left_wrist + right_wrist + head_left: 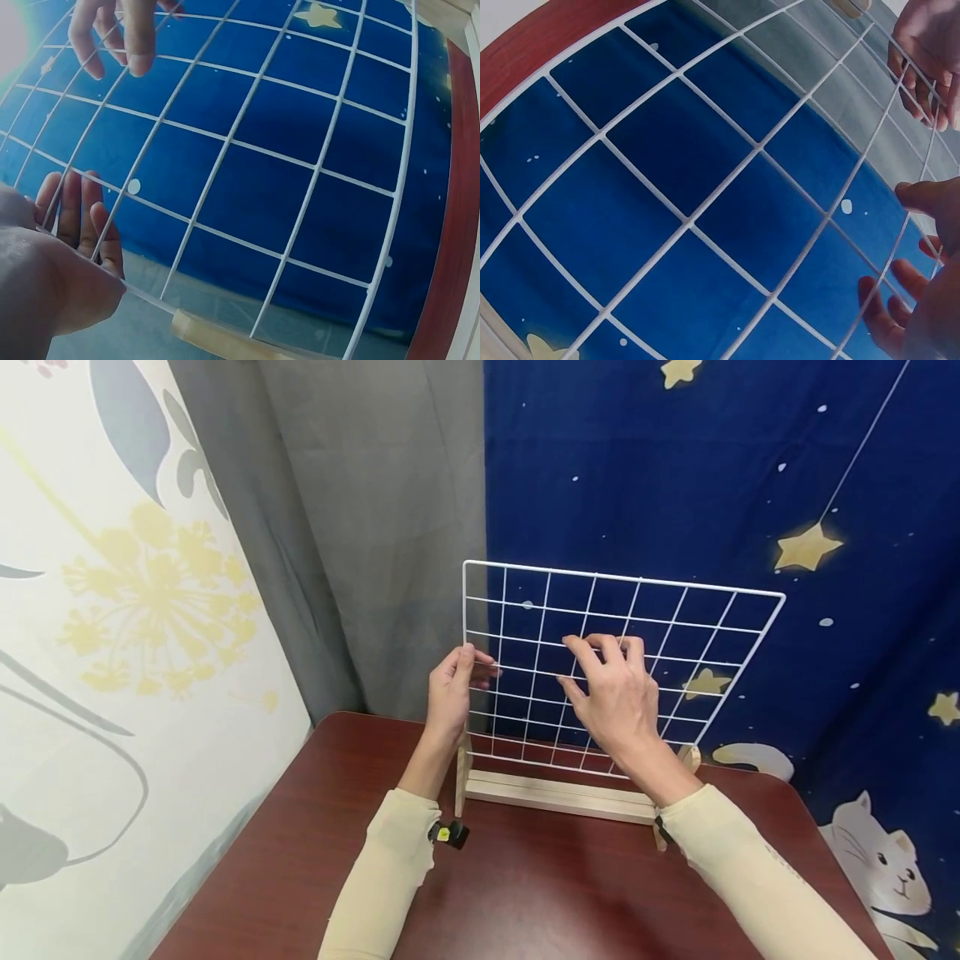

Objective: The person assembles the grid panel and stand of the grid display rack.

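A white wire grid panel (551, 571) stands upright in a pale wooden stand (558, 798) on the table. My left hand (448, 693) grips the panel's left edge, thumb in front and fingers behind the wires; in the left wrist view those fingers (71, 206) show through the mesh. Before the middle of the grid is my right hand (618, 697), its fingers bent and spread from the thumb, with nothing between them. The right wrist view shows this hand (937, 315) close to the wires; whether it touches them I cannot tell.
The dark red-brown table (525, 893) runs beneath the stand. Behind it hang a grey curtain (382, 527) and a blue one (675, 493) with stars. A wall with a yellow flower print (161, 602) is at the left. A small black device (450, 834) sits at my left wrist.
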`<state>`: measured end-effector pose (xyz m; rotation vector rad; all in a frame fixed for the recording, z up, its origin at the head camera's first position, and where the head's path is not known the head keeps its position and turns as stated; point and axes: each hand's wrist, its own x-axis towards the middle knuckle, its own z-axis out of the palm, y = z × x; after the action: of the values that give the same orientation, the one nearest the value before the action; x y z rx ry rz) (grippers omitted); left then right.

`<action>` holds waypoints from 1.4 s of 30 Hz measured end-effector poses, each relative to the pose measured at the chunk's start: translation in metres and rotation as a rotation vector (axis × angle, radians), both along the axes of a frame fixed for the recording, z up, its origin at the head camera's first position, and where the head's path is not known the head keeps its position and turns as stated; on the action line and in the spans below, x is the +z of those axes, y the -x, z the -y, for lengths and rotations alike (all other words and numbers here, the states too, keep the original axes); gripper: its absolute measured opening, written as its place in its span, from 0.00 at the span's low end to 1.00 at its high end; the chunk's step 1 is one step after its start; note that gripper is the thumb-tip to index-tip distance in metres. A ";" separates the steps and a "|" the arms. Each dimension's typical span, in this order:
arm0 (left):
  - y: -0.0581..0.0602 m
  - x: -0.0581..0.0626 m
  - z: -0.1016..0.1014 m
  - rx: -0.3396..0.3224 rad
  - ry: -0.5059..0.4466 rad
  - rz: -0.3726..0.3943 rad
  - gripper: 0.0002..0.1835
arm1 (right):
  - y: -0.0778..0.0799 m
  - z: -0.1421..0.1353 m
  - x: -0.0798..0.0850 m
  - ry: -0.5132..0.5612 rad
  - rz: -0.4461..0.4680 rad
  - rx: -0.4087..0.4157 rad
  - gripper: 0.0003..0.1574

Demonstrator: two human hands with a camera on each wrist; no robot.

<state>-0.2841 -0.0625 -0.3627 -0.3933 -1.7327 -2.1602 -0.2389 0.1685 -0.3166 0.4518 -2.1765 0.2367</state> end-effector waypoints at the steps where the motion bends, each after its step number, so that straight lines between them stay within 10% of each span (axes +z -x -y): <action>1: 0.000 0.000 0.000 -0.006 -0.001 0.005 0.24 | -0.001 0.000 0.000 -0.006 0.015 -0.003 0.37; 10: -0.001 -0.002 -0.001 -0.019 -0.001 0.022 0.24 | -0.025 -0.009 0.005 0.018 0.090 -0.010 0.45; 17: -0.001 -0.001 -0.004 -0.026 0.003 0.013 0.24 | -0.053 -0.025 0.012 0.207 -0.100 0.041 0.30; 27: 0.001 -0.001 0.000 -0.009 0.000 0.011 0.24 | -0.064 -0.063 0.032 1.149 -0.223 0.328 0.13; 32: 0.004 -0.002 0.002 0.001 -0.006 0.015 0.24 | -0.055 -0.099 0.033 1.549 0.094 0.340 0.19; 37: 0.006 -0.003 0.004 0.000 -0.001 0.009 0.24 | -0.054 -0.123 0.032 1.635 0.559 0.430 0.38; 42: 0.006 -0.004 0.005 0.000 0.010 -0.003 0.23 | -0.048 -0.126 0.022 1.728 0.657 0.614 0.32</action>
<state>-0.2899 -0.0679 -0.3668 -0.3989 -1.7421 -2.1502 -0.1914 0.2942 -0.2946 -0.0511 -1.4595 2.5289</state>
